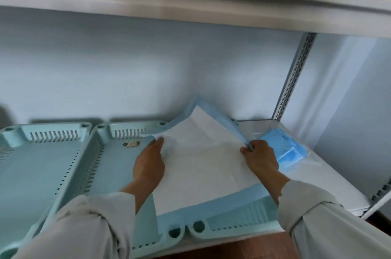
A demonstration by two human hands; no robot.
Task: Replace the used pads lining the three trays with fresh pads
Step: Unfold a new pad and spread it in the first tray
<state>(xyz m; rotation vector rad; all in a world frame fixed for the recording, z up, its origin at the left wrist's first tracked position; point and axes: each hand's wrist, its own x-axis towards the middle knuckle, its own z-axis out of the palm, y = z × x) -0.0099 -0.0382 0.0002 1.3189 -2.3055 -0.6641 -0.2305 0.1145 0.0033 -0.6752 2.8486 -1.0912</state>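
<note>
- Pad (203,157) — white face up, blue border, lying skewed over the right tray (239,218) and lapping the middle tray (118,174); far corner stands up against the wall. Risk: if pressed down as it lies, it will likely crease and leave part of the tray floor bare.
- Left hand (149,165) — fingers laid fairly flat on the pad's left edge, thumb near the corner; whether they pinch the edge cannot be told. Risk: a light hold may let that edge slide as the other side is pulled.
- Right hand (261,157) — fingers pinching the pad's blue right edge. Risk: a hard tug on thin backing could tear it, or drag the pad off toward the shelf (328,176).
- Pack (283,148) — blue folded pads in clear wrap, on the shelf just beside the right hand. Risk: the sleeve could sweep it toward the shelf's edge.
- Left tray (38,165) and middle tray — both bare, no pad; a small label-like bit sits in the middle one. Risk: the pad may settle across two trays.
</note>
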